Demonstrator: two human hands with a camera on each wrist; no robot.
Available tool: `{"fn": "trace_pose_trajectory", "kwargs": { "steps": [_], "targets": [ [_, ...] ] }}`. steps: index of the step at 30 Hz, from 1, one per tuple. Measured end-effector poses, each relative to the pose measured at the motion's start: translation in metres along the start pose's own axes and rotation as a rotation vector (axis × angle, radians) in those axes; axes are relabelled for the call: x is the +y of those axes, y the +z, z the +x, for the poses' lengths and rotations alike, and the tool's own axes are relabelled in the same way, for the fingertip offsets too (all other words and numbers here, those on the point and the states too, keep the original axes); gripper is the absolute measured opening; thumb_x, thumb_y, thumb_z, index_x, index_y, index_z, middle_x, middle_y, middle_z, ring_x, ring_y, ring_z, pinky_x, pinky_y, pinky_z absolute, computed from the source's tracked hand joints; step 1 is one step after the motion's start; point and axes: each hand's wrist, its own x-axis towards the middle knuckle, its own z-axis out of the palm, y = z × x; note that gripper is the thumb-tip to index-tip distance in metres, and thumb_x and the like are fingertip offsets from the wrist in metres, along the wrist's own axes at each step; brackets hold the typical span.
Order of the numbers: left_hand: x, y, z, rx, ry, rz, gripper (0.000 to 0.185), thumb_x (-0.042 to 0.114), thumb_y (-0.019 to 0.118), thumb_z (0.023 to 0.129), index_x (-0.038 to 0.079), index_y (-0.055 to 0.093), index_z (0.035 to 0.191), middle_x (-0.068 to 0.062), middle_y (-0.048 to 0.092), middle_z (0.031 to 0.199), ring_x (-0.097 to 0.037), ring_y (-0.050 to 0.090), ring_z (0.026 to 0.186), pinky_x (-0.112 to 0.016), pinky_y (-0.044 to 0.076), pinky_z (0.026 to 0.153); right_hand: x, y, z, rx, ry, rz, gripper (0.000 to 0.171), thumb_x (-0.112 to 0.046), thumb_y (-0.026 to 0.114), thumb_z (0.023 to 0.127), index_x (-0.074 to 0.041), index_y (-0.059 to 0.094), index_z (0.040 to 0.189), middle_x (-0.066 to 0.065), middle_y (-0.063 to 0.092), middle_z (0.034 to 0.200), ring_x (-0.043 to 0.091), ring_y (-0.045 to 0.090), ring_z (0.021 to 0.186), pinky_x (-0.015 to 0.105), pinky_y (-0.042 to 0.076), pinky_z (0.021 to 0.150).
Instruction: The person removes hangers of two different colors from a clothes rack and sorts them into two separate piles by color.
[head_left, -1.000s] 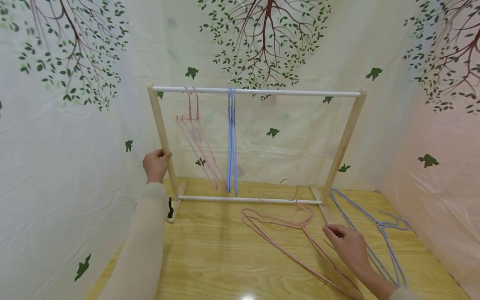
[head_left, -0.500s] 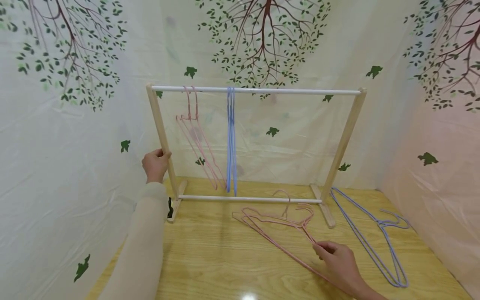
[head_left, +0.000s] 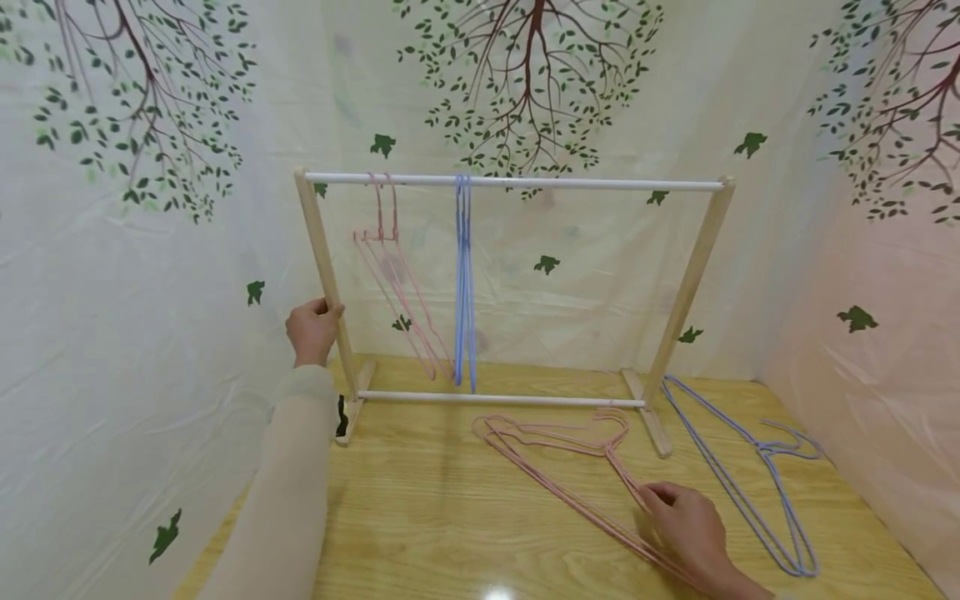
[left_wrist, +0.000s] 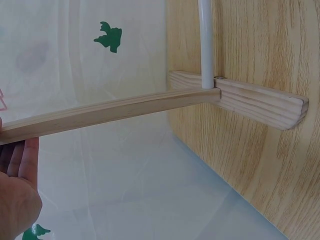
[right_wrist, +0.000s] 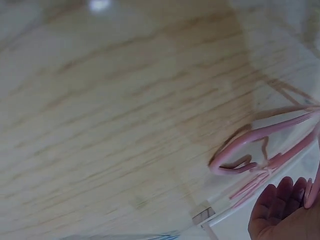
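A small wooden rack [head_left: 325, 250] with a white top rail [head_left: 517, 182] stands on the wooden table [head_left: 420, 517]. My left hand [head_left: 312, 330] grips its left upright, seen as a wooden bar [left_wrist: 110, 112] in the left wrist view. Pink hangers [head_left: 393, 275] and blue hangers [head_left: 464, 283] hang from the rail. Several pink hangers [head_left: 555, 450] lie flat in front of the rack. My right hand [head_left: 684, 525] pinches their wire near the neck; the hooks [right_wrist: 240, 155] show in the right wrist view.
Blue hangers [head_left: 757, 475] lie on the table to the right of the rack's right foot [head_left: 649, 425]. Tree-printed plastic sheeting [head_left: 150, 208] closes in the table on the left, back and right. The lower white crossbar [head_left: 498, 400] runs between the feet.
My right hand came toward me and took hold of the pink hangers on the table, dragging them slightly left. One pink hook that stood up half a second ago now lies flat. The left hand stayed put.
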Motion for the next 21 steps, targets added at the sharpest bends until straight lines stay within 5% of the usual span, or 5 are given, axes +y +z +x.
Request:
{"fn": "trace_pose_trajectory", "kwargs": {
  "steps": [8,14,21],
  "targets": [
    [-0.0014,0.0008,0.0022,-0.010,-0.007,-0.020,0.032,0.017,0.066,0.096,-0.002,0.069,0.122,-0.022,0.069,0.115,-0.034,0.064,0.102,-0.044,0.051,0.089,0.0092,-0.0023,0.0055,-0.026,-0.010,-0.055,0.038,-0.033,0.060,0.096,-0.006,0.072,0.120,0.016,0.072,0.107,0.028,0.067,0.085,0.035,0.047,0.056],
    [-0.0016,0.0000,0.0041,-0.021,-0.018,-0.027,0.033,0.018,0.065,0.097,-0.002,0.069,0.123,-0.022,0.069,0.116,-0.034,0.064,0.104,-0.045,0.051,0.090,0.0070,-0.0027,0.0064,-0.038,-0.021,-0.029,0.040,-0.032,0.058,0.096,-0.006,0.069,0.125,0.027,0.065,0.118,0.023,0.060,0.066,0.033,0.038,0.048],
    [-0.0016,0.0008,0.0034,-0.024,-0.021,-0.027,0.033,0.017,0.065,0.097,-0.002,0.068,0.123,-0.022,0.069,0.116,-0.034,0.063,0.104,-0.045,0.051,0.091,0.0012,-0.0023,0.0069,-0.025,-0.079,-0.048,0.037,-0.032,0.063,0.096,-0.005,0.070,0.121,0.024,0.067,0.116,0.038,0.065,0.098,0.037,0.048,0.057]
  ]
}}
